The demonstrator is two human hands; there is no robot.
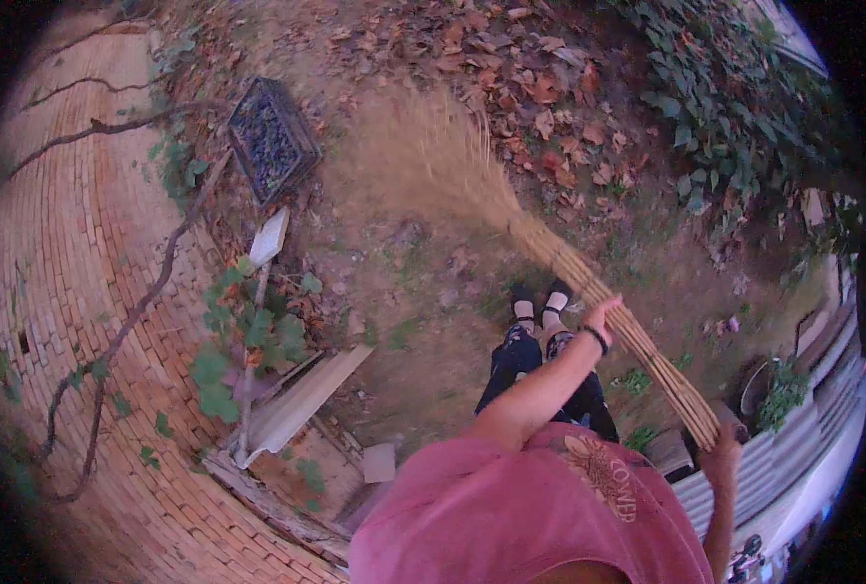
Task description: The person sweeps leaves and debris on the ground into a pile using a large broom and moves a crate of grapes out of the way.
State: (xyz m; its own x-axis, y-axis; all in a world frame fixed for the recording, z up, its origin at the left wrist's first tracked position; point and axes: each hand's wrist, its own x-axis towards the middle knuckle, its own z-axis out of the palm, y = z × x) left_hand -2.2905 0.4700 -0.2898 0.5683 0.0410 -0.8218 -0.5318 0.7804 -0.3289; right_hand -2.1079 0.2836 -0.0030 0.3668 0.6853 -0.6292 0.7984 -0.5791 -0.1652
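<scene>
A long broom of bundled straw-coloured stalks (589, 275) slants across the view, its spread tip toward the far left and smeared by motion. Partway along the stalks, my left hand (602, 317), with a dark band at the wrist, is closed around them. My right hand (721, 456) grips the butt end, near the right side of my body. Beyond the broom head lies a heap of dry brown leaves (550, 92) on bare soil. The bristles are over the ground at the heap's left edge; whether they touch it I cannot tell.
A dark crate (301, 131) of dark purple fruit stands at the far left. Near it are a brick surface (92, 263), a bent vine (170, 258) and boards (306, 399). Leafy bushes (715, 88) grow far right; corrugated sheets (822, 414) line the near right.
</scene>
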